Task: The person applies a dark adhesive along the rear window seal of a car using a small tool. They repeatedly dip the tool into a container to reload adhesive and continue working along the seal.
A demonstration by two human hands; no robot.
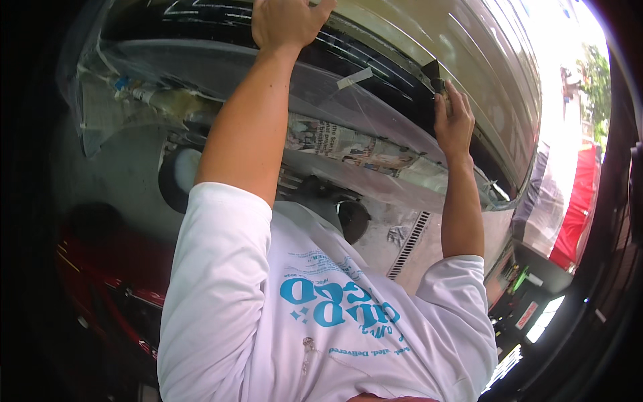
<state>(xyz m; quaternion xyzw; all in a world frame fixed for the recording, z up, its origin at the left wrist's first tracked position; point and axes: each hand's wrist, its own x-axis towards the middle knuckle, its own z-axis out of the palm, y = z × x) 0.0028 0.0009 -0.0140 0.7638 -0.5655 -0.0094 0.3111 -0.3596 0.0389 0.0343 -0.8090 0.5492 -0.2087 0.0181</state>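
Observation:
A car's glossy body fills the top of the head view, with a beige upper panel and a black lower band. My left hand rests at the black band's upper edge, its thumb spread; the other fingertips are cut off by the frame. My right hand is further right along the same edge. Its thumb and fingers close around a small dark angular piece, which touches the panel; I cannot tell whether it is folded sandpaper or a block. A strip of pale tape sticks to the band between my hands.
Clear plastic film and newspaper masking hang below the band. A round stool-like object stands on the floor beside a drain grate. A red car is at the left, a red canopy at the right.

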